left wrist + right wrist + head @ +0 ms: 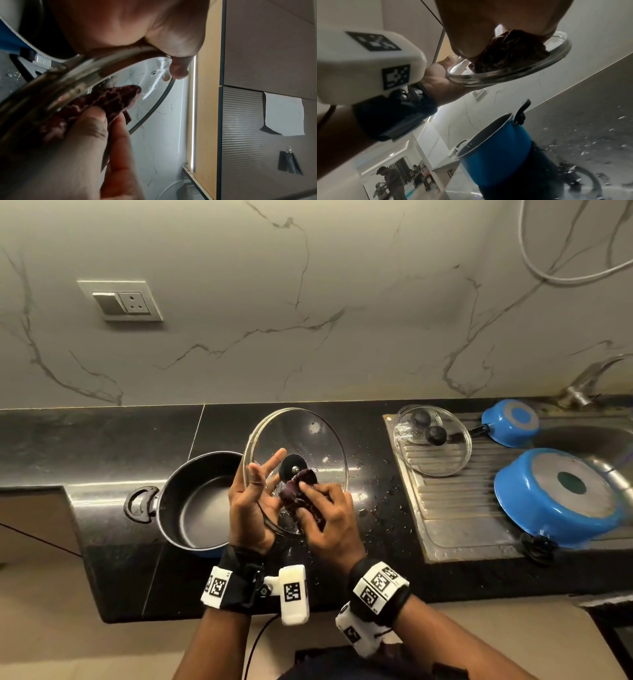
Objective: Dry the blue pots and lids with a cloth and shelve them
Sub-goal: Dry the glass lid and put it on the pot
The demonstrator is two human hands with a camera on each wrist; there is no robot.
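Your left hand (247, 501) holds the large round glass lid (308, 440), steel-rimmed with a black knob, tilted up above the glossy black stone worktop (102, 446). The rim sits against your palm, thumb hooked over the edge, and the fingers (274, 460) are extended behind the glass. The underside of the lid faces you, with its far edge toward 12 o'clock.

Your right hand (329, 518) grips a bunched dark-red textured cloth (301, 494) and presses it on the wet glass just below the centre fitting, fingers curled over the fabric.

At 9 o'clock from the lid, a blue pot with a dark non-stick interior (202, 501) stands upright on the worktop, one black loop handle pointing to 9 o'clock.

At 3 o'clock, the ribbed steel drainboard (455, 508) carries a small glass lid (432, 440), lying flat. Beyond it, a small blue saucepan (512, 422) and a wide blue pot (555, 498) rest upside down, with bare metal bases up.
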